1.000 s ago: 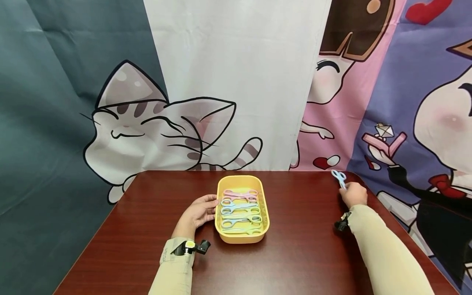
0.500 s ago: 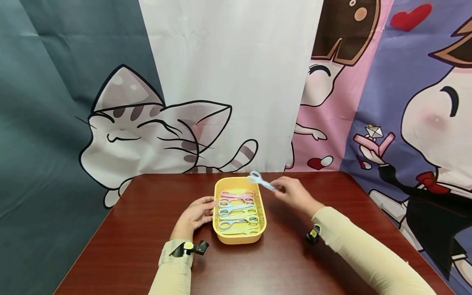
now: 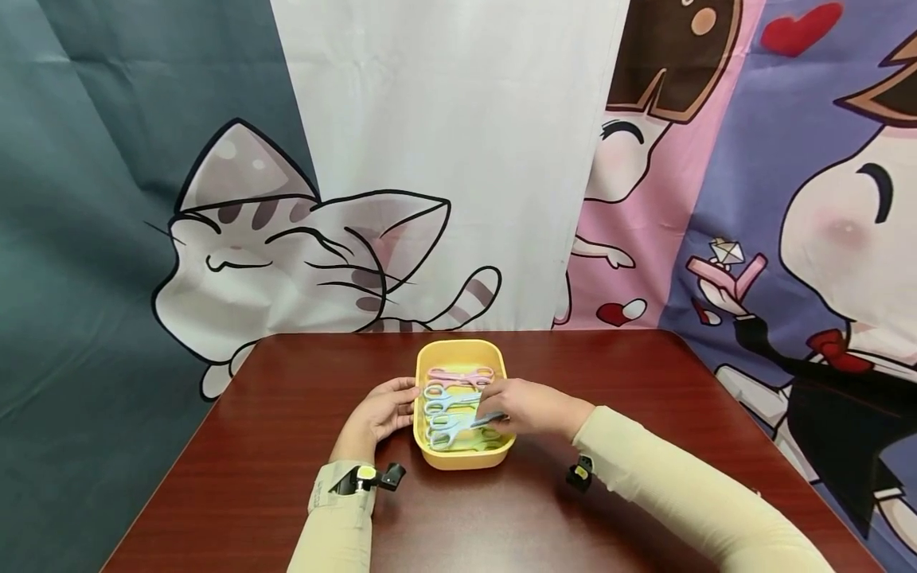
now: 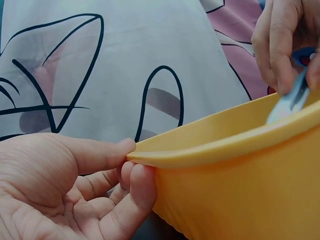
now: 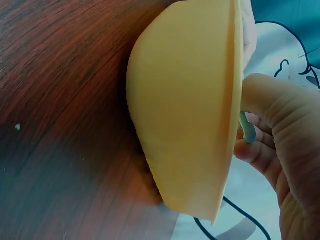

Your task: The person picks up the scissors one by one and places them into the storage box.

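Note:
A yellow plastic basket [image 3: 464,461] stands near the middle of the table with several children's scissors in it. My left hand [image 3: 383,409] pinches its left rim; the left wrist view shows the thumb on top and curled fingers underneath. Over the basket's right side, my right hand [image 3: 536,407] grips light blue scissors [image 3: 446,434] by one end, with the finger loops pointing left above the other scissors. Pink scissors [image 3: 458,376] lie at the far end and another blue pair [image 3: 440,399] in the middle. Green scissors [image 3: 473,444] are partly covered near the front.
The dark red-brown wooden table [image 3: 286,509] ends at a back edge just beyond the basket. Behind it hangs a cartoon-printed cloth [image 3: 458,159]. A small camera is strapped on each wrist.
My right hand has come from the table's far right corner to the basket, bringing the light blue scissors over and down inside it. The left hand stays on the rim.

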Demonstrator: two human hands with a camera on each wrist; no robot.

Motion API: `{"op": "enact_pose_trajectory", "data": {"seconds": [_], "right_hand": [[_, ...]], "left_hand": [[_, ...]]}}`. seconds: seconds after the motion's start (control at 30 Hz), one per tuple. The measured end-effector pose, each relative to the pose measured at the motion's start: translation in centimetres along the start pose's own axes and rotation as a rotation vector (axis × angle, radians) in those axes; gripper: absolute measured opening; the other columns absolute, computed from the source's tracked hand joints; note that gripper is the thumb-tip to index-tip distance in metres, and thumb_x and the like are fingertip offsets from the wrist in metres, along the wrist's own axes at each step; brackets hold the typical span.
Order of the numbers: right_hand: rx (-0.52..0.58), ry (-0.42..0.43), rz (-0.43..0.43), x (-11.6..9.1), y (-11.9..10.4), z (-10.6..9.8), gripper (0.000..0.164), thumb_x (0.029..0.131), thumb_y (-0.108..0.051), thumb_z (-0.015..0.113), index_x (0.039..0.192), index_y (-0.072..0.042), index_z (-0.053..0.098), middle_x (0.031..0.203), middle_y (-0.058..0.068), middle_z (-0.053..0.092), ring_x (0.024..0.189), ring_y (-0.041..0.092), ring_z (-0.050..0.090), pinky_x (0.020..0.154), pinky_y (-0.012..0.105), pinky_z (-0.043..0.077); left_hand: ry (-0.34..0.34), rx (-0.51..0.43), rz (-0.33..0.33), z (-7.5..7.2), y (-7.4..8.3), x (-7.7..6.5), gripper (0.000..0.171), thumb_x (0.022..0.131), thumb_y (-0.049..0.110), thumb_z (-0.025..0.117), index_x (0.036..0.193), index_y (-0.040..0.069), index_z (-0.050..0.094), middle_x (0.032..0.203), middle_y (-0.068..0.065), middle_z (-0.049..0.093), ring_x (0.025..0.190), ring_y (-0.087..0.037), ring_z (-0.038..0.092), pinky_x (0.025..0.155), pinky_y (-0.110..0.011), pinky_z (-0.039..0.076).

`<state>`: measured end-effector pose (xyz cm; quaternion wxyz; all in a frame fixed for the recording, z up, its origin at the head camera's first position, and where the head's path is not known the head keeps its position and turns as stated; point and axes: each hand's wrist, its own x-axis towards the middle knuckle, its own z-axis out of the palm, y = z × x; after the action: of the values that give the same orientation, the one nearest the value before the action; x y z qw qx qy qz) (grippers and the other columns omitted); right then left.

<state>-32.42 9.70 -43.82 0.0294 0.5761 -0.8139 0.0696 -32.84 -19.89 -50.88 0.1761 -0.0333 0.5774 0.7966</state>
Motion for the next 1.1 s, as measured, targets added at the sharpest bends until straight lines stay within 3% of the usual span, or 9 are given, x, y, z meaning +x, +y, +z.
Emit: {"op": "enact_pose_trajectory", "data": {"seconds": [0.3, 0.63, 0.87, 1.1], "right_hand": [[0.005, -0.083, 0.000, 0.4, -0.5, 0.5, 0.016, 0.091, -0.015, 0.076, 0.107, -0.017, 0.075, 0.101, -0.006, 0.067, 0.093, 0.004, 0.059, 0.083, 0.014, 0.049], [0.043, -0.187, -0.005, 2.5, -0.1, 0.8, 0.017, 0.085, -0.009, 0.076, 0.099, -0.017, 0.069, 0.093, -0.007, 0.062, 0.088, 0.008, 0.056, 0.078, 0.016, 0.047], [0.100, -0.291, 0.054, 3.7, -0.3, 1.7, 0.020, 0.083, -0.005, 0.077, 0.091, -0.016, 0.063, 0.080, -0.006, 0.054, 0.077, 0.006, 0.049, 0.068, 0.017, 0.041], [0.022, -0.323, 0.079, 4.0, -0.9, 1.7, 0.018, 0.084, -0.006, 0.077, 0.092, -0.015, 0.063, 0.078, -0.006, 0.053, 0.075, 0.007, 0.047, 0.064, 0.017, 0.038]], "left_hand": [[0.023, 0.003, -0.004, 0.9, 0.2, 0.3, 0.038, 0.103, 0.005, 0.057, 0.138, -0.005, 0.044, 0.096, -0.007, 0.067, 0.077, -0.013, 0.066, 0.063, -0.025, 0.058], [0.031, 0.009, -0.001, 0.2, 0.6, 0.2, 0.036, 0.103, 0.005, 0.056, 0.136, -0.004, 0.044, 0.094, -0.006, 0.067, 0.076, -0.012, 0.065, 0.062, -0.024, 0.056], [0.046, 0.015, -0.028, 0.0, 0.2, -0.1, 0.039, 0.104, 0.007, 0.056, 0.139, -0.004, 0.043, 0.097, -0.008, 0.067, 0.078, -0.013, 0.066, 0.062, -0.024, 0.058], [0.043, 0.018, -0.014, 0.0, 0.1, -0.2, 0.038, 0.104, 0.006, 0.055, 0.139, -0.004, 0.044, 0.097, -0.008, 0.068, 0.078, -0.013, 0.067, 0.061, -0.024, 0.057]]}}
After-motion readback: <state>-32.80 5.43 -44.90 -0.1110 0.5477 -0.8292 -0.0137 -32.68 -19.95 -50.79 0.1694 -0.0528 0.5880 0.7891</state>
